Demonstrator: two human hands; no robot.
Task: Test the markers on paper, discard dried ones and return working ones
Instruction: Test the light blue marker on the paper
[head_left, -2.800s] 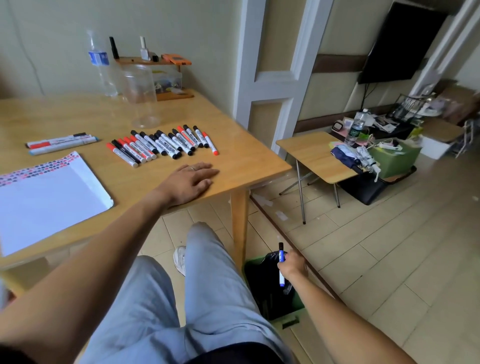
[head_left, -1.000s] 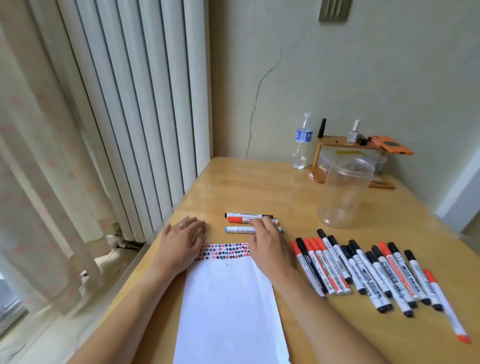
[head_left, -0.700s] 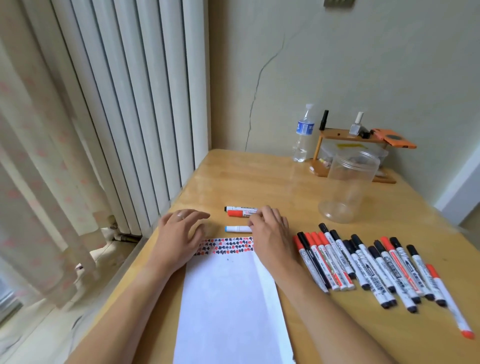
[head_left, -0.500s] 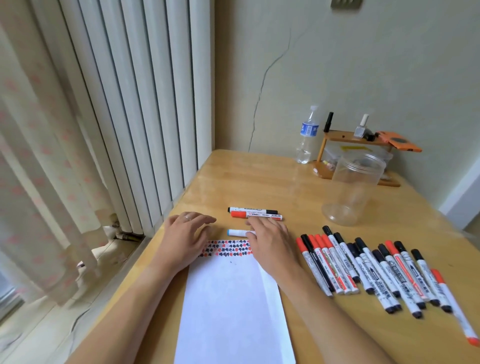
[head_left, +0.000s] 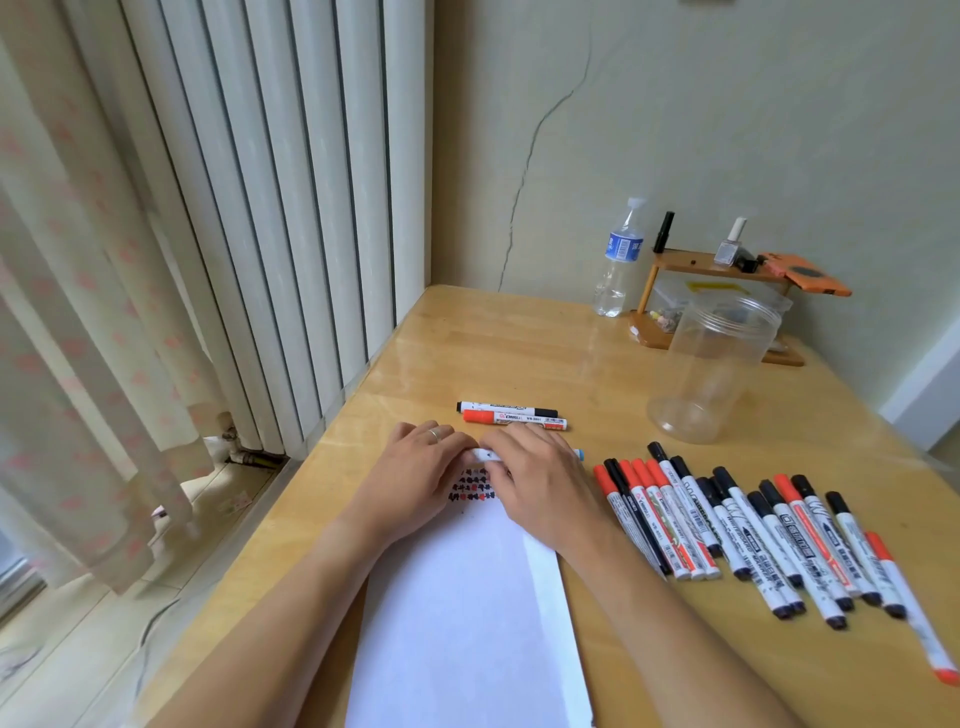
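A white sheet of paper (head_left: 467, 597) lies on the wooden table (head_left: 519, 353), with black and red test marks (head_left: 471, 488) along its far edge. Just beyond that edge lies a blue-capped marker (head_left: 487, 455). My left hand (head_left: 415, 470) pinches its left end. My right hand (head_left: 540, 483) covers its barrel, fingers curled over it, and only the blue tip shows on the right. A black marker (head_left: 506, 409) and a red marker (head_left: 514, 419) lie side by side a little farther off. Several black and red markers (head_left: 753, 535) lie in a row to the right.
An uncapped clear plastic jar (head_left: 711, 364) stands behind the row of markers. A water bottle (head_left: 618, 260) and a small wooden shelf (head_left: 717, 265) with bottles stand at the wall. White vertical blinds (head_left: 270, 208) and a curtain border the table's left edge.
My left hand slid right from the paper's corner to the blue marker's left end. My right hand stayed on that marker. Earlier, my right hand held a blue marker over a bin on the floor.
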